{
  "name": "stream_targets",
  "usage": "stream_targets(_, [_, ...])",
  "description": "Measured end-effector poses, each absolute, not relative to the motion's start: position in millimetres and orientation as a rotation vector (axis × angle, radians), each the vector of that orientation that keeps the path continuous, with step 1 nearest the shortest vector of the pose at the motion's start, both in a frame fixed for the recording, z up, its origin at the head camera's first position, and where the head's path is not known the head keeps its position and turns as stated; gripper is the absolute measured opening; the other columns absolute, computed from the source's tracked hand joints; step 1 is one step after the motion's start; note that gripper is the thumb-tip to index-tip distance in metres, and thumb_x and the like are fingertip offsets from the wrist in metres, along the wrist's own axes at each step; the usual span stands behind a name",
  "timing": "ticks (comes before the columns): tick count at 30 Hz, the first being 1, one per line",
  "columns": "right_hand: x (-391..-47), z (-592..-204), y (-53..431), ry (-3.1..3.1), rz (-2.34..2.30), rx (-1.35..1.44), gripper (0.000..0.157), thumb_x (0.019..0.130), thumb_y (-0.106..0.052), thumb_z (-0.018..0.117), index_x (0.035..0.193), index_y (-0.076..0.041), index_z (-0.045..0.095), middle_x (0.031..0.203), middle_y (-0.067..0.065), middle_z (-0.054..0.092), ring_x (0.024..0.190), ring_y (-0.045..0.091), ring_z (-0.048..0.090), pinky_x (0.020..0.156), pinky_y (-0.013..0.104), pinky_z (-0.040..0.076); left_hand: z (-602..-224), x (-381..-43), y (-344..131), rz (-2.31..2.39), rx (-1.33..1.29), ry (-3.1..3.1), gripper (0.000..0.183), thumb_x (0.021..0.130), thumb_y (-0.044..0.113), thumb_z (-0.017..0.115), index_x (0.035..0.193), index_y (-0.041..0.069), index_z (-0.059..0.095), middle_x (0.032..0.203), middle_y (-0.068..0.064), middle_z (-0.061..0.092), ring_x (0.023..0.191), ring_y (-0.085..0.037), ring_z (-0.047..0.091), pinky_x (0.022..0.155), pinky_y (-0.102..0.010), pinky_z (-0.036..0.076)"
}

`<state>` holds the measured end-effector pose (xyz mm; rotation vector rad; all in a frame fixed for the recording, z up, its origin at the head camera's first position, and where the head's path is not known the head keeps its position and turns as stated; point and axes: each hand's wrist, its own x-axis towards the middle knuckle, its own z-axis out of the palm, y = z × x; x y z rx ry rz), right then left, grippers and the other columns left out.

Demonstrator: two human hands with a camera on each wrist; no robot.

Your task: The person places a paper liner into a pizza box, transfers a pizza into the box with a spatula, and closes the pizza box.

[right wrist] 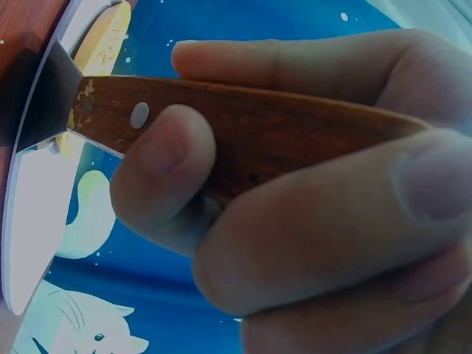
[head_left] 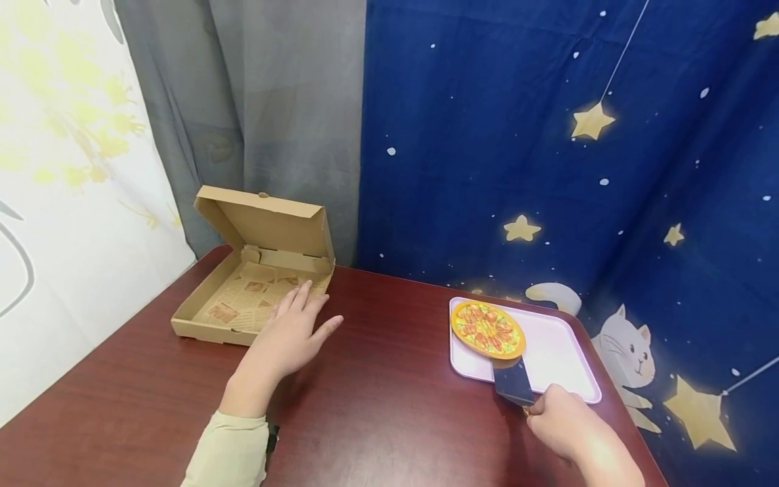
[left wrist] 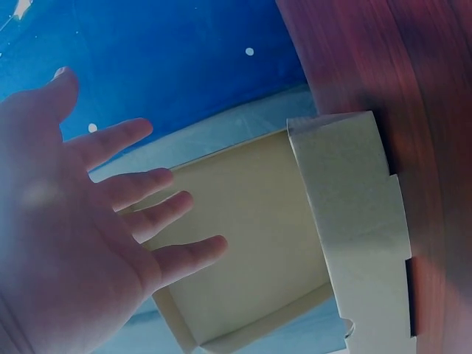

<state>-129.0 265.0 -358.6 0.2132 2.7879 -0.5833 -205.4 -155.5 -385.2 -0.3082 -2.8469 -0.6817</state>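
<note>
My right hand (head_left: 562,421) grips the wooden handle (right wrist: 243,133) of a spatula (head_left: 513,383) with a broad dark blade. The blade's far end passes out of sight at the near edge of a small round pizza (head_left: 487,329), seemingly under it. The pizza sits at the left end of a pale lilac tray (head_left: 556,348) and looks slightly tilted. My left hand (head_left: 286,338), fingers spread and holding nothing, hovers by the front right corner of an open cardboard pizza box (head_left: 207,330). Whether it touches the box cannot be told.
The box's lid (head_left: 268,220) stands raised at the back, and newsprint-patterned paper (head_left: 243,297) lines its bottom. Everything rests on a dark red-brown wooden table (head_left: 389,406). Grey and blue star-patterned curtains (head_left: 462,169) hang behind the table and along its right side.
</note>
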Motion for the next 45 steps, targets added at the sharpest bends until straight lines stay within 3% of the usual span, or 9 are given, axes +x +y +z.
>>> stream_targets(7, [-129.1, -358.0, 262.8, 2.799, -0.544, 0.197, 0.02, 0.091, -0.006, 0.065, 0.074, -0.004, 0.075, 0.056, -0.002, 0.043, 0.059, 0.017, 0.05, 0.061, 0.029, 0.039, -384.2, -204.8, -154.5, -0.675, -0.318, -2.842, 0.066, 0.109, 0.054, 0.051, 0.154, 0.006, 0.055, 0.173, -0.027, 0.028, 0.16, -0.049, 0.026, 0.126, -0.074, 0.025])
stream_targets(14, [-129.3, -358.9, 263.1, 2.794, -0.555, 0.212, 0.02, 0.093, -0.006, 0.062, 0.076, -0.006, 0.074, 0.053, -0.002, 0.047, 0.042, 0.012, 0.046, 0.045, 0.02, 0.036, -385.9, -204.8, -155.9, -0.672, -0.316, -2.844, 0.065, 0.109, 0.053, 0.051, 0.154, 0.006, 0.055, 0.173, -0.027, 0.028, 0.16, -0.049, 0.026, 0.126, -0.073, 0.025])
stream_targets(27, [-136.5, -359.6, 258.5, 2.784, -0.574, 0.228, 0.011, 0.091, -0.006, 0.063, 0.084, -0.001, 0.071, 0.058, 0.0, 0.048, 0.054, 0.016, 0.052, 0.055, 0.027, 0.04, -388.7, -202.9, -157.0, -0.66, -0.312, -2.871, 0.066, 0.109, 0.055, 0.051, 0.153, 0.007, 0.056, 0.173, -0.027, 0.028, 0.161, -0.049, 0.025, 0.124, -0.076, 0.025])
stream_targets(38, [-138.6, -359.3, 256.4, 2.805, -0.582, 0.21, 0.011, 0.09, -0.007, 0.063, 0.08, -0.003, 0.066, 0.058, 0.003, 0.051, 0.049, 0.017, 0.051, 0.05, 0.026, 0.04, -390.9, -202.2, -157.8, -0.677, -0.318, -2.877, 0.065, 0.109, 0.054, 0.051, 0.153, 0.007, 0.056, 0.173, -0.027, 0.029, 0.16, -0.05, 0.026, 0.123, -0.076, 0.027])
stream_targets(45, [-138.7, -358.5, 255.4, 2.815, -0.591, 0.198, 0.017, 0.09, -0.007, 0.063, 0.073, -0.005, 0.062, 0.056, 0.0, 0.045, 0.051, 0.016, 0.05, 0.052, 0.026, 0.039, -392.4, -204.3, -157.2, -0.693, -0.324, -2.864, 0.067, 0.109, 0.056, 0.051, 0.154, 0.007, 0.055, 0.174, -0.026, 0.026, 0.161, -0.049, 0.023, 0.122, -0.077, 0.027])
